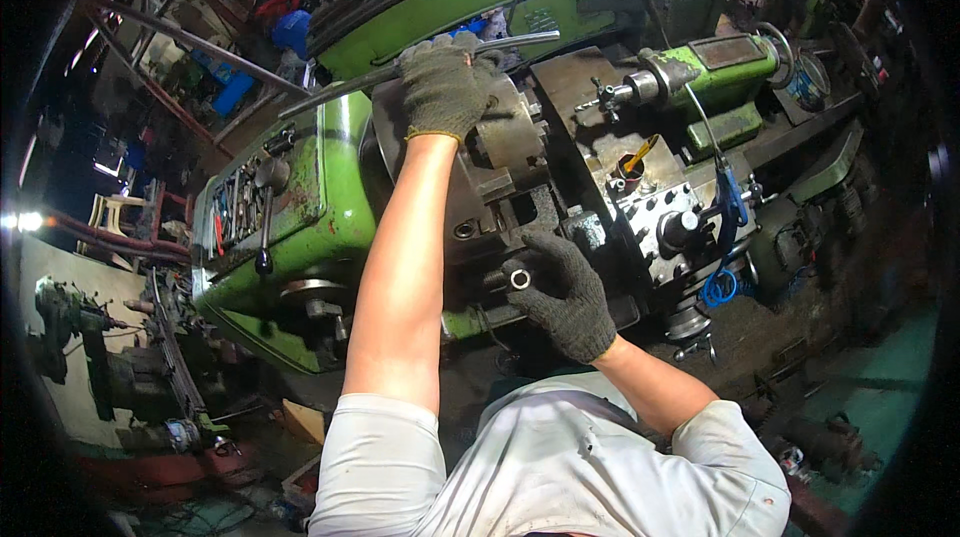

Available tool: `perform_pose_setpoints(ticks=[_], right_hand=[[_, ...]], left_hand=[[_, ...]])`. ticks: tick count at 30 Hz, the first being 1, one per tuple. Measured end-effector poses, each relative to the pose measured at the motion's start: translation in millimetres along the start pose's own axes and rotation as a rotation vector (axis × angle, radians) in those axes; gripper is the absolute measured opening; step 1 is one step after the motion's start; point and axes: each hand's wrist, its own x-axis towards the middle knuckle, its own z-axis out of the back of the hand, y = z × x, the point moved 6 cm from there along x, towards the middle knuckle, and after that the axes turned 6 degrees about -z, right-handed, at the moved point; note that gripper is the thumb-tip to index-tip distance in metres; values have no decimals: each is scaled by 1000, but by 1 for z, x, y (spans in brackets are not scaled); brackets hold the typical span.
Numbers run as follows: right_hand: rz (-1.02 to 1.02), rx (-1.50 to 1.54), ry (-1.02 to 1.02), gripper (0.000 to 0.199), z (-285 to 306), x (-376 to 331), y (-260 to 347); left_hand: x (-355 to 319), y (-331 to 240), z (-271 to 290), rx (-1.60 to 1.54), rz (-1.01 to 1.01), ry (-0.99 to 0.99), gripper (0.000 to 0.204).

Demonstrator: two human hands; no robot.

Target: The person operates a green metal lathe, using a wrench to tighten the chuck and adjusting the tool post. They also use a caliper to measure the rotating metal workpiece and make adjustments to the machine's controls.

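Note:
Both my hands wear dark grey knitted gloves. My left hand (445, 87) is closed around a long thin metal bar (535, 39), lying slantwise above the big lathe chuck (505, 137). Lower down, in front of the chuck, my right hand (568, 302) curls its fingers and thumb around a short, dark metal socket (519, 280) whose bright hollow end faces up. The rest of that piece is partly hidden by the fingers and shadow. Blocky jaws stand out from the chuck's face, to the right of my left hand.
The green lathe headstock (345, 167) carries a tray of small tools (238, 202) and a lever (265, 237). To the right are the tool post (680, 227), a yellow-handled brush (640, 154) in a cup, a blue air gun (732, 199) and the tailstock (720, 67). Another green machine stands behind.

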Motion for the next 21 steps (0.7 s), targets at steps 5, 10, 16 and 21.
perform_pose_setpoints(ticks=[5,10,16,21], right_hand=[[-91,123,23,69,9,2,-2],[-28,51,33,64,18,4,-1],[141,-91,46,55,25,10,-2],[-42,157,53,37,33,17,-45]], left_hand=[[0,-5,4,43,-25,-18,39],[0,-5,3,30,-10,21,40],[0,-5,1,41,-1,0,39],[1,-2,1,9,0,-2,39]])
